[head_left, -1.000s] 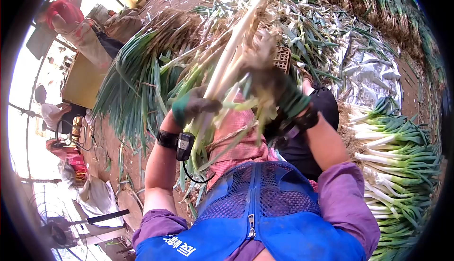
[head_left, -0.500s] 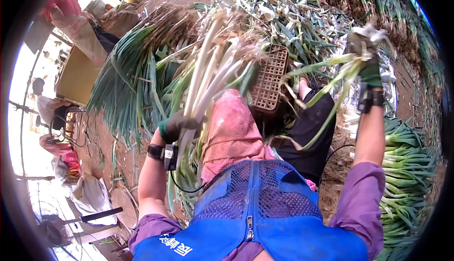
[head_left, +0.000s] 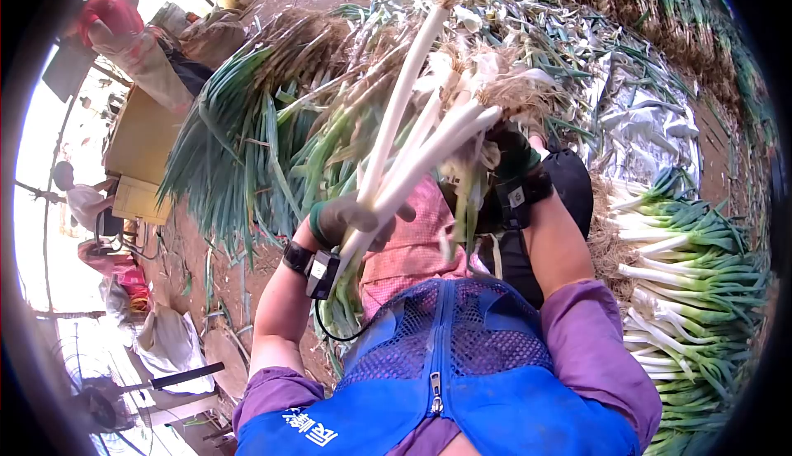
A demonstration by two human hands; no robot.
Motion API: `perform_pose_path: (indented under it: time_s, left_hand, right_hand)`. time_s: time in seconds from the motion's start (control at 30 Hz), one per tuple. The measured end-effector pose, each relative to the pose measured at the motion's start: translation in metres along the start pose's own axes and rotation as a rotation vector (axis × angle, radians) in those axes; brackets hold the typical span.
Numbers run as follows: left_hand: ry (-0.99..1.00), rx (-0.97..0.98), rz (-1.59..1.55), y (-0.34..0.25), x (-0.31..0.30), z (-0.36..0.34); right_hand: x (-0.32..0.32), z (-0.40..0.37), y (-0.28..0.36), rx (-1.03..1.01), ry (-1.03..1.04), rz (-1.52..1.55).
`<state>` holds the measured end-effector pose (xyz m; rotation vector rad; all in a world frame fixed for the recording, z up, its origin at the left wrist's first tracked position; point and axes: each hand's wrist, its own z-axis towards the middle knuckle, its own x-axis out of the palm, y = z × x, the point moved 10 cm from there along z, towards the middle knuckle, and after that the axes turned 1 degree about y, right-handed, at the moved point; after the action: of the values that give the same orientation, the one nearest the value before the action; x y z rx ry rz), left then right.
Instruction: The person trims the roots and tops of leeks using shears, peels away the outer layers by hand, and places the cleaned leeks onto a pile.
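Nearest, below the pink checked cloth point(head_left: 404, 274) over your leg, was your blue vest point(head_left: 511, 398). At the cloth's left edge your gloved left hand point(head_left: 351, 221) was closed around a few long white stalks point(head_left: 437, 152). They slanted up over the cloth, their shaggy roots point(head_left: 528, 94) beyond its far end, toward the right. Your gloved right hand point(head_left: 513, 152) was beyond the cloth's upper right side, partly behind the stalks; whether it was gripping anything, I could not tell. Pale leaf strips point(head_left: 464, 196) hung just beside it, over the cloth's right edge.

One stalk stood apart from the others, so a slack left grip could have let it slip from the bunch. A hard tug near the roots might have snapped a stalk, and tangled roots could have dragged a neighbour along.

Well right of the cloth lay a row of green-topped onions point(head_left: 693, 266); to its upper left, a leafy heap point(head_left: 235, 138). Farther beyond the cloth spread leaf litter point(head_left: 528, 35), and farthest, well to its left, was another person point(head_left: 85, 202).
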<state>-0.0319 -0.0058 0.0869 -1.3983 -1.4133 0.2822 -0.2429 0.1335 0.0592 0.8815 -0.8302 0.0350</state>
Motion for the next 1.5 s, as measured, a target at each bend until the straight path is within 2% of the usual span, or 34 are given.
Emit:
perform_pose_path:
  time_s: [0.2,0.43,0.6,0.73,0.8,0.87,0.97,1.07,1.13,1.2,1.27,1.3,1.33,1.4,1.47,1.5]
  left_hand:
    - [0.093,-0.057,-0.021,0.014,0.002,0.007]
    - [0.033,-0.095,0.056,0.025,-0.010,0.013]
    - [0.003,-0.046,0.060,0.022,-0.021,0.008]
    - [-0.071,-0.064,0.083,0.031,-0.039,-0.005]
    - [-0.118,-0.065,0.102,0.035,-0.041,-0.010]
    - [-0.170,-0.061,0.088,0.036,-0.044,-0.014]
    - [-0.229,-0.042,0.065,0.039,-0.056,-0.010]
    - [-0.261,-0.058,0.104,0.034,-0.052,-0.003]
    - [-0.266,-0.076,0.153,0.031,-0.046,0.003]
    - [-0.283,-0.084,0.249,0.029,-0.039,0.007]
    - [-0.305,-0.064,0.344,0.028,-0.038,0.010]
    - [-0.326,-0.055,0.346,0.028,-0.040,0.010]
    - [-0.348,-0.047,0.346,0.028,-0.041,0.010]
    - [-0.408,-0.024,0.361,0.026,-0.041,0.008]
    - [-0.459,-0.029,0.488,0.010,-0.035,0.010]
    - [-0.484,-0.035,0.548,0.003,-0.033,0.012]
  right_hand:
    - [-0.005,-0.009,0.019,0.231,-0.074,-0.347]
    - [-0.008,-0.012,0.039,0.292,-0.119,-0.484]
    - [-0.024,-0.012,0.052,0.232,-0.248,-0.401]
    - [-0.061,-0.002,0.118,0.079,-0.451,-0.321]
    - [-0.070,0.008,0.158,0.012,-0.518,-0.365]
    - [-0.053,0.010,0.176,-0.005,-0.523,-0.501]
    - [-0.011,-0.005,0.169,-0.005,-0.498,-0.851]
    - [0.020,0.000,0.129,-0.085,-0.257,-0.783]
    - [0.068,0.010,0.105,-0.142,-0.067,-1.269]
    - [0.081,0.014,0.070,0.527,-0.159,-1.280]
    - [0.052,0.022,0.042,0.213,-0.053,-1.318]
    - [0.056,0.022,0.041,0.089,-0.121,-1.176]
    - [0.054,0.026,0.032,0.075,-0.006,-1.456]
    - [0.021,0.032,0.022,0.220,-0.114,-1.353]
    - [0.032,0.033,0.038,0.232,-0.243,-0.979]
    - [0.021,0.038,0.041,0.210,-0.282,-0.942]
